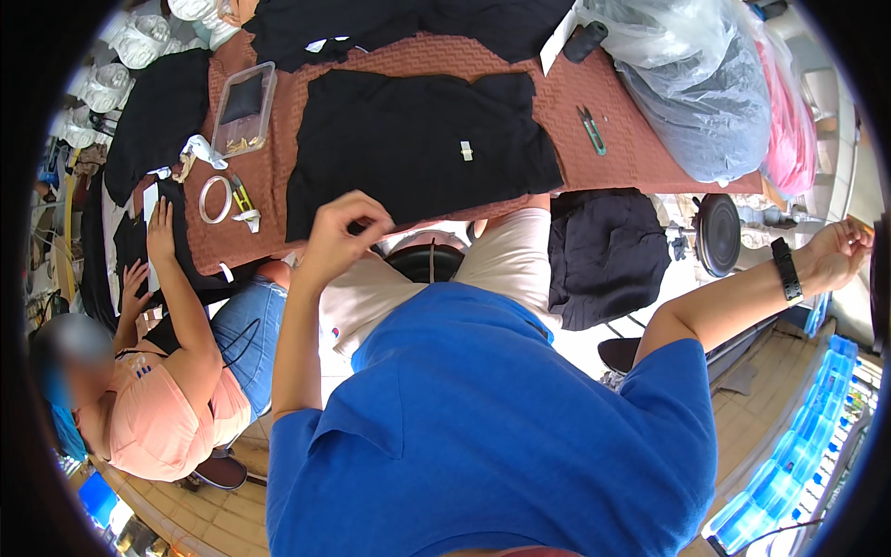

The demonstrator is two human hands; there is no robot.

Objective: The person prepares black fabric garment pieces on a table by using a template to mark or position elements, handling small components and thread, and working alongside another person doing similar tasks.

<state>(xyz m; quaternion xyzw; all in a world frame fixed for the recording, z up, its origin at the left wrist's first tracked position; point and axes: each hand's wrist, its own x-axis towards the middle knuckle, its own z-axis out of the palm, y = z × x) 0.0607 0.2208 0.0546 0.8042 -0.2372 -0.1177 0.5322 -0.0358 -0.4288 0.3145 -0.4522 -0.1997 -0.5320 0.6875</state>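
A black garment piece (418,148) lies flat on the brown table (640,148) in front of me, with a small white label (466,150) on it. My left hand (343,227) hovers at the garment's near edge with fingers curled and pinched; whether it holds something small I cannot tell. My right hand (840,251) is stretched far out to the right, away from the table, fingers curled, a black band on its wrist. Nothing is visible in it.
Green thread snips (590,128) lie right of the garment. A clear plastic box (243,110), a tape roll (215,199) and more black cloth lie to the left. Bagged fabric (705,93) is piled at the right end. A person in a peach top (176,390) sits at my left, hands on black cloth.
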